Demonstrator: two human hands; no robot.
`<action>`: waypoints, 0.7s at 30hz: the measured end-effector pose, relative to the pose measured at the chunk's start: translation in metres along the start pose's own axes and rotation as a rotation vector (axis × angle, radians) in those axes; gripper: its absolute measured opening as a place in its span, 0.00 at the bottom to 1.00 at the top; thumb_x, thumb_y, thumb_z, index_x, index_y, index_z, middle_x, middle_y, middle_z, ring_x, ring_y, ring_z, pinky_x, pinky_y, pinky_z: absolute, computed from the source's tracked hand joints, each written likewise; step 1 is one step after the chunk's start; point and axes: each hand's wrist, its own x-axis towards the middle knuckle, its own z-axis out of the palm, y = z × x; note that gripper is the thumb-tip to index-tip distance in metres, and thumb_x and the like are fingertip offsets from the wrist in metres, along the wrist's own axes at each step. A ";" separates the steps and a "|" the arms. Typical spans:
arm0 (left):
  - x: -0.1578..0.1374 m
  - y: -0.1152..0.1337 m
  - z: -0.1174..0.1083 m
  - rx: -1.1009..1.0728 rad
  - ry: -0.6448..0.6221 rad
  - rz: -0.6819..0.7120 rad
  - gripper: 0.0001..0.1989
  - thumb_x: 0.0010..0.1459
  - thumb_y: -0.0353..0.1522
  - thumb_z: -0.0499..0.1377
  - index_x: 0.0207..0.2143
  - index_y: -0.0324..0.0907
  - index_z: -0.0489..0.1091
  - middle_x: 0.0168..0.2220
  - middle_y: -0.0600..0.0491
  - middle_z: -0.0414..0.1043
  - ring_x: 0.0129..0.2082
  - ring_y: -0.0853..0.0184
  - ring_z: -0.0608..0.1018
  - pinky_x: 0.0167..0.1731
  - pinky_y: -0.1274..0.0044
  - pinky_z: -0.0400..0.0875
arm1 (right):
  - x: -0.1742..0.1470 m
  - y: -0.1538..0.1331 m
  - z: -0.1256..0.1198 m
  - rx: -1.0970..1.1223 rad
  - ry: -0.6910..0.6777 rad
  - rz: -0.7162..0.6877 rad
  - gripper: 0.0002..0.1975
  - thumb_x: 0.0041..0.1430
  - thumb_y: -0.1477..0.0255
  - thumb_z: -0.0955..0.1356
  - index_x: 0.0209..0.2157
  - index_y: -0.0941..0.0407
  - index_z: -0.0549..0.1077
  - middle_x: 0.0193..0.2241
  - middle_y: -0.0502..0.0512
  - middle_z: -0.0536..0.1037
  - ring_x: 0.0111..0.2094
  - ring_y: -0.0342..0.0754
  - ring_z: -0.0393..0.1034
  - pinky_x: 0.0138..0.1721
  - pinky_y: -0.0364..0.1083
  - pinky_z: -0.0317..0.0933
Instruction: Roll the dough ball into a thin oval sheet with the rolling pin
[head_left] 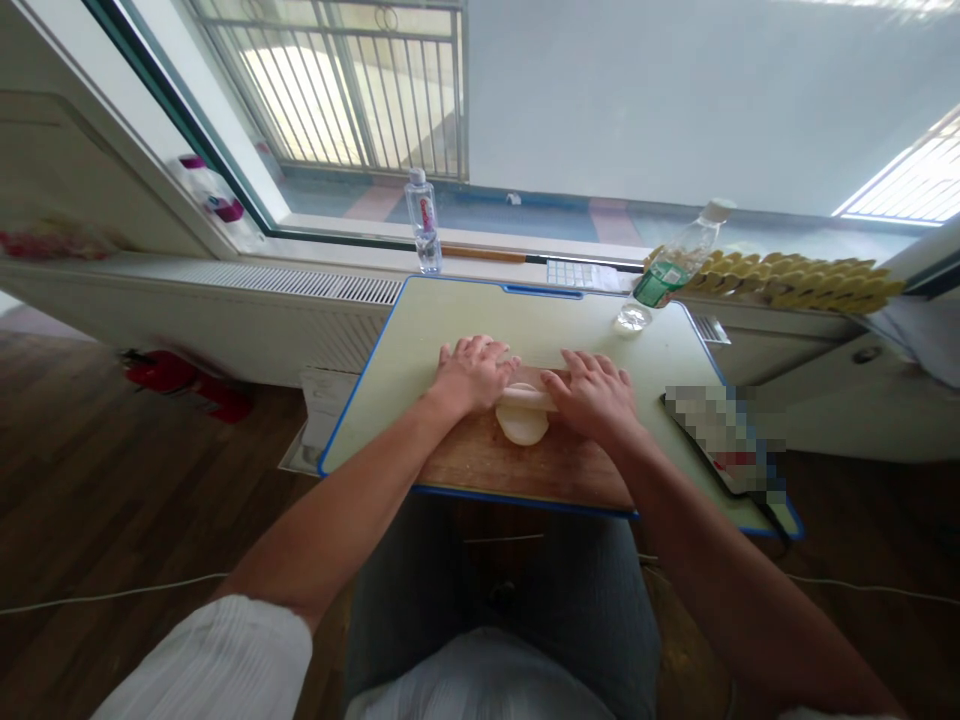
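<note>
A pale rolling pin [525, 398] lies crosswise over a round, flattened piece of dough [523, 427] on a wooden board [480, 465]. My left hand [474, 372] rests over the pin's left end, palm down, with fingers stretched forward. On the other end lies my right hand [594, 392], also palm down, its fingers spread and its thumb toward the middle. Both hands press on the pin rather than wrap around it, and they cover its ends. The near part of the dough shows below the pin.
The light folding table [390, 365] has a blue edge. A green-labelled bottle [664, 280] stands at its back right, and a partly blurred flat object [712, 440] lies at right. Another clear bottle [424, 222] stands by the window. A red fire extinguisher [184, 385] is on the floor.
</note>
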 end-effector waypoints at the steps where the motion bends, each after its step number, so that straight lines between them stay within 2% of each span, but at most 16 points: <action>1: -0.008 0.002 0.001 0.007 0.021 0.011 0.30 0.77 0.51 0.43 0.68 0.50 0.71 0.72 0.45 0.68 0.70 0.49 0.68 0.70 0.51 0.60 | -0.009 -0.001 0.001 -0.010 0.013 -0.009 0.36 0.75 0.50 0.56 0.74 0.54 0.65 0.74 0.59 0.67 0.73 0.63 0.56 0.72 0.65 0.50; 4: -0.032 0.007 0.003 0.044 0.085 0.033 0.31 0.77 0.51 0.44 0.68 0.49 0.71 0.72 0.45 0.68 0.71 0.50 0.67 0.71 0.52 0.58 | -0.032 -0.001 0.004 -0.040 0.062 -0.035 0.35 0.77 0.52 0.54 0.73 0.54 0.67 0.73 0.59 0.68 0.74 0.64 0.55 0.73 0.67 0.48; 7: -0.040 0.009 0.004 0.061 0.107 0.039 0.30 0.77 0.51 0.44 0.68 0.49 0.72 0.72 0.45 0.68 0.71 0.51 0.67 0.72 0.53 0.57 | -0.040 -0.002 0.007 -0.042 0.097 -0.043 0.34 0.77 0.53 0.54 0.72 0.54 0.68 0.72 0.58 0.69 0.73 0.64 0.56 0.73 0.67 0.48; 10: -0.027 0.006 0.004 0.040 0.097 0.034 0.29 0.77 0.50 0.45 0.68 0.50 0.72 0.72 0.46 0.68 0.71 0.51 0.67 0.72 0.52 0.57 | -0.026 -0.001 0.007 -0.026 0.093 -0.029 0.33 0.76 0.52 0.56 0.72 0.53 0.68 0.72 0.58 0.70 0.73 0.64 0.57 0.72 0.66 0.49; 17: 0.025 -0.007 0.003 0.002 -0.011 -0.008 0.30 0.76 0.51 0.43 0.68 0.53 0.71 0.72 0.46 0.66 0.70 0.50 0.68 0.69 0.50 0.60 | 0.028 0.002 0.003 0.025 0.023 0.001 0.37 0.74 0.48 0.58 0.73 0.54 0.66 0.73 0.60 0.68 0.72 0.63 0.59 0.71 0.65 0.52; 21: 0.037 -0.009 0.002 0.006 -0.039 -0.034 0.29 0.76 0.51 0.43 0.67 0.53 0.71 0.72 0.45 0.66 0.69 0.49 0.69 0.69 0.49 0.61 | 0.039 0.001 0.000 0.030 -0.013 0.018 0.38 0.74 0.47 0.57 0.73 0.54 0.66 0.73 0.62 0.68 0.71 0.64 0.60 0.71 0.66 0.52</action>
